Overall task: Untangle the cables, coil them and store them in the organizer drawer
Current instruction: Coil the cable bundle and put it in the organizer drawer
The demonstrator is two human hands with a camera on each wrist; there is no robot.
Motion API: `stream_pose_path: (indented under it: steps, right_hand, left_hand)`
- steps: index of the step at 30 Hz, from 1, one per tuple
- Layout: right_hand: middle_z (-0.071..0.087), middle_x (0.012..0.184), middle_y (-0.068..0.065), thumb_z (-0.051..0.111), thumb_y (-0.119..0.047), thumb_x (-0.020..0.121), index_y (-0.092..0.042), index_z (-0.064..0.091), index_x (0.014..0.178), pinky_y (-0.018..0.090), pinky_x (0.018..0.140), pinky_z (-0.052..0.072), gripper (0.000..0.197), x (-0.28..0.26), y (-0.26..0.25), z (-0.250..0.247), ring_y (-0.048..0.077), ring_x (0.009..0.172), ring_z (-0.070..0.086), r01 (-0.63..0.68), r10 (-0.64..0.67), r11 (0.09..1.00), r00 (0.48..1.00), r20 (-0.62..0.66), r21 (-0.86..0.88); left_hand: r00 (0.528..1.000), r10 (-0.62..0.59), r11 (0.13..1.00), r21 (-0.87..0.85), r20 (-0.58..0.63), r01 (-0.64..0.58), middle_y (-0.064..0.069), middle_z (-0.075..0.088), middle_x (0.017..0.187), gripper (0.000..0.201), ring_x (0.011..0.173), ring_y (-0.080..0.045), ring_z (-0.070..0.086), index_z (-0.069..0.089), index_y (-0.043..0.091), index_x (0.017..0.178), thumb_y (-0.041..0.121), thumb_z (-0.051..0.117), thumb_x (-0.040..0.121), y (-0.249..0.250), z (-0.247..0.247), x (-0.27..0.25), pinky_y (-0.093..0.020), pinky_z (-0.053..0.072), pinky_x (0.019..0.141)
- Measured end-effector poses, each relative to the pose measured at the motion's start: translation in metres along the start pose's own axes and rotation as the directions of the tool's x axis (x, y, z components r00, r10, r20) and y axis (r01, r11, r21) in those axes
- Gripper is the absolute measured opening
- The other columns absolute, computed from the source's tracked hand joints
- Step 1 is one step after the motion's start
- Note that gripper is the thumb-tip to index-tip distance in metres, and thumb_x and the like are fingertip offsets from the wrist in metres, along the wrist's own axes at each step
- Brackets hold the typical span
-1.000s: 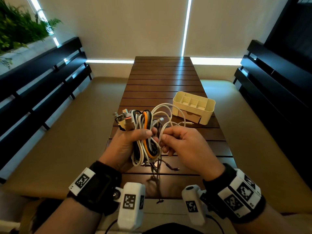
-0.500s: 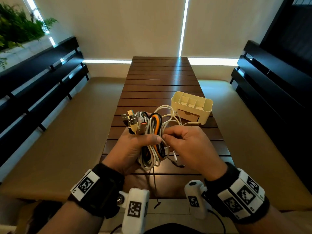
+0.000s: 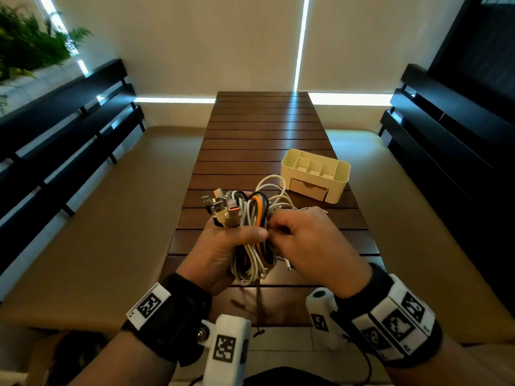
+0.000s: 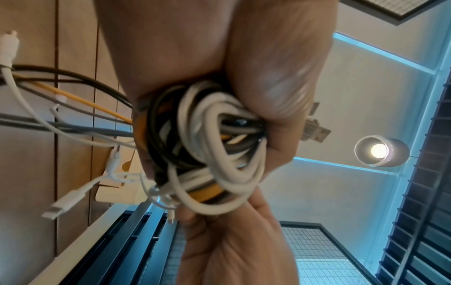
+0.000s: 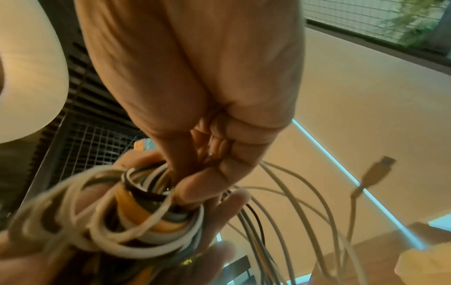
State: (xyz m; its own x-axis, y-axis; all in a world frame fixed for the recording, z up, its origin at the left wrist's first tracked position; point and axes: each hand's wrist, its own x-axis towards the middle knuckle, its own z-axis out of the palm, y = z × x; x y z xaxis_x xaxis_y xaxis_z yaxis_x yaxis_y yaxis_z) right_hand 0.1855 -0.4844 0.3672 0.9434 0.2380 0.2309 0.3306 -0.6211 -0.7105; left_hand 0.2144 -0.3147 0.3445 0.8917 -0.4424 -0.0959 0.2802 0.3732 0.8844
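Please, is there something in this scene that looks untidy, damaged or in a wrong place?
Only the tangled bundle of white, grey, black and orange cables looks untidy: the left hand grips it while the right hand picks at it, with loose ends dangling. The cream plastic organizer stands upright on the slatted wooden table, drawer shut. No damage visible.

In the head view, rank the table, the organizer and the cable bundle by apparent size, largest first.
1. Table, clearly largest.
2-3. Cable bundle and organizer look similar; the bundle, held in both hands, is nearer the camera, so unranked.
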Motion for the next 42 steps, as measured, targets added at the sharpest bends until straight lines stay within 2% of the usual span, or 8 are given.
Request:
stream_pose_path:
  steps: [5, 8, 14, 18, 22, 28, 35, 42]
  right_hand:
    - [0.053, 0.067, -0.014, 0.062, -0.025, 0.093, -0.027, 0.061, 0.074, 0.017, 0.057, 0.040, 0.019, 0.005, 0.004, 0.008, 0.004, 0.060, 0.052, -0.020, 0.005, 0.959, 0.999, -0.053, -0.281]
    - [0.051, 0.065, -0.013, 0.067, -0.034, 0.090, -0.033, 0.047, 0.063, 0.021, 0.055, 0.042, 0.034, 0.004, 0.010, 0.012, 0.005, 0.059, 0.051, -0.042, 0.001, 0.970, 0.986, -0.169, -0.238]
    - [0.064, 0.099, -0.009, 0.062, -0.024, 0.095, -0.033, 0.059, 0.103, 0.025, 0.078, 0.056, 0.013, 0.001, 0.014, -0.014, 0.003, 0.089, 0.063, -0.119, 0.105, 0.991, 0.974, 0.202, 0.059]
    - [0.068, 0.090, -0.003, 0.070, -0.038, 0.087, -0.027, 0.063, 0.096, 0.028, 0.075, 0.056, 0.016, -0.003, 0.027, -0.023, 0.011, 0.083, 0.065, -0.247, 0.274, 0.933, 0.959, -0.072, 0.262]
    - [0.059, 0.089, -0.005, 0.067, -0.069, 0.074, -0.029, 0.054, 0.093, 0.029, 0.064, 0.050, 0.046, 0.007, 0.034, 0.009, 0.014, 0.079, 0.057, -0.397, 0.409, 0.911, 0.902, -0.135, 0.106]
    - [0.053, 0.092, -0.008, 0.058, -0.021, 0.095, -0.025, 0.053, 0.087, 0.037, 0.075, 0.058, 0.010, 0.010, 0.068, 0.024, 0.010, 0.077, 0.057, -0.320, 0.283, 0.941, 0.922, -0.265, -0.110]
    - [0.060, 0.097, -0.004, 0.063, -0.012, 0.093, -0.027, 0.055, 0.095, 0.023, 0.071, 0.049, 0.017, 0.005, 0.087, 0.005, 0.010, 0.090, 0.060, -0.357, 0.401, 0.909, 0.890, -0.216, 0.213]
    - [0.056, 0.116, -0.008, 0.060, -0.018, 0.076, -0.035, 0.056, 0.115, 0.026, 0.084, 0.048, 0.043, 0.005, 0.073, -0.009, 0.006, 0.106, 0.056, -0.061, 0.156, 0.933, 0.956, -0.247, 0.354]
  left_hand:
    - [0.996, 0.038, 0.993, 0.117, -0.079, -0.028, -0.028, 0.067, 0.103, 0.043, 0.090, -0.039, 0.068, 0.064, 0.001, 0.113, -0.002, 0.071, 0.071, -0.004, 0.005, 0.003, -0.051, 0.059, 0.077]
    - [0.989, 0.060, 0.992, 0.116, -0.135, -0.044, -0.039, 0.061, 0.109, 0.041, 0.095, -0.047, 0.064, 0.064, -0.004, 0.111, 0.001, 0.073, 0.070, -0.001, 0.005, 0.006, -0.057, 0.055, 0.082]
    - [0.989, 0.007, 1.000, -0.010, -0.148, -0.009, -0.028, 0.062, 0.094, 0.041, 0.075, -0.033, 0.066, 0.059, -0.011, 0.109, 0.001, 0.069, 0.071, 0.011, 0.001, 0.011, -0.041, 0.059, 0.063]
    - [0.989, 0.006, 0.999, -0.040, -0.150, -0.012, -0.016, 0.060, 0.080, 0.039, 0.061, -0.022, 0.066, 0.059, -0.001, 0.105, 0.006, 0.069, 0.068, 0.024, -0.007, 0.009, -0.031, 0.054, 0.049]
    - [0.999, -0.029, 0.998, -0.049, -0.045, 0.027, -0.015, 0.062, 0.080, 0.053, 0.062, -0.022, 0.067, 0.057, 0.000, 0.110, 0.014, 0.076, 0.062, 0.027, -0.005, 0.008, -0.034, 0.057, 0.054]
    - [0.998, 0.023, 0.997, -0.077, 0.051, -0.019, -0.008, 0.065, 0.081, 0.030, 0.067, -0.020, 0.067, 0.064, 0.005, 0.091, 0.012, 0.073, 0.064, 0.039, -0.006, 0.003, -0.037, 0.059, 0.066]
    - [1.000, 0.006, 0.999, -0.032, -0.006, -0.007, -0.008, 0.063, 0.083, 0.029, 0.071, -0.020, 0.067, 0.067, 0.007, 0.089, 0.016, 0.076, 0.062, 0.041, -0.016, 0.007, -0.038, 0.058, 0.071]
    - [0.999, -0.024, 1.000, -0.018, 0.027, 0.025, -0.010, 0.062, 0.084, 0.035, 0.071, -0.022, 0.067, 0.063, 0.007, 0.095, 0.013, 0.075, 0.064, 0.035, -0.015, 0.010, -0.040, 0.058, 0.070]
